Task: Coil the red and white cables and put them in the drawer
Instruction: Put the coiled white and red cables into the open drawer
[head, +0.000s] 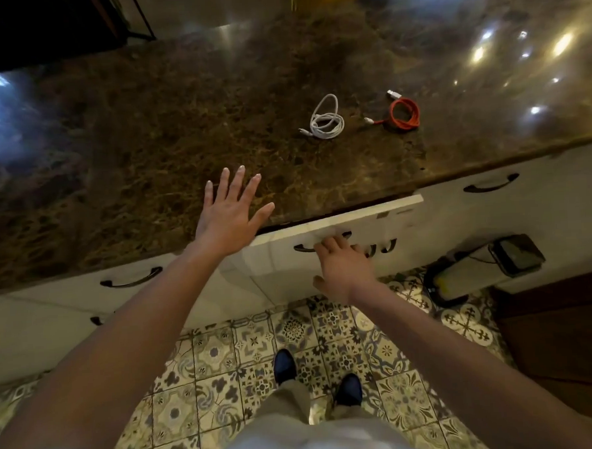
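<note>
Drawer (335, 222) is barely ajar: right hand (341, 266) hooks its handle (306, 247), left hand (230, 214) hovers spread; loosely coiled white cable (327, 119) and red cable (403, 114) may unravel once lifted.

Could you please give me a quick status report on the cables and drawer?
Right hand grips drawer handle; left hand open. Drawer barely ajar. White cable, red cable coiled on counter.

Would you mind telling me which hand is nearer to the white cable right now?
The left hand, spread open over the countertop edge just below the white cable. The right hand is lower, at the drawer handle.
</note>
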